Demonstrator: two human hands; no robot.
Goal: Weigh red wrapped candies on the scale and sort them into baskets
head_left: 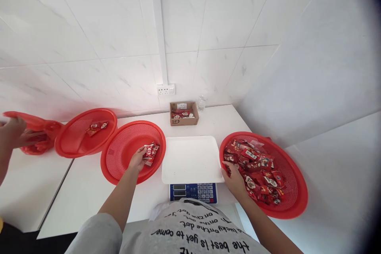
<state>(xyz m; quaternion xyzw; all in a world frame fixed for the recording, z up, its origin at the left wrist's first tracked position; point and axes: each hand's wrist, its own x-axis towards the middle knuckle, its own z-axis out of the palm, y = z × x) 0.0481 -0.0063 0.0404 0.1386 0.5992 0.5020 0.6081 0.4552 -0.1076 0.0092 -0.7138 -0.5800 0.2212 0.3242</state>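
My left hand [137,160] is closed on the edge of a red snack packet [149,151], over the right side of a red mesh basket [119,137]. Another red packet [155,151] lies against it. My right hand [234,179] is at the left rim of a larger red basket [301,202], thumb and fingers curled about that rim. Inside this basket is a heap of red snack packets [253,166]. Between my hands, a white tray [190,158] sits on a scale with a blue keypad [205,193].
At the back stand a small cardboard box [184,121] of red packets and a clear cup [201,103]. Further left, another red basket [71,139] holds a few packets. At the far left, another person's hand [13,131] handles a red plastic bag [38,121].
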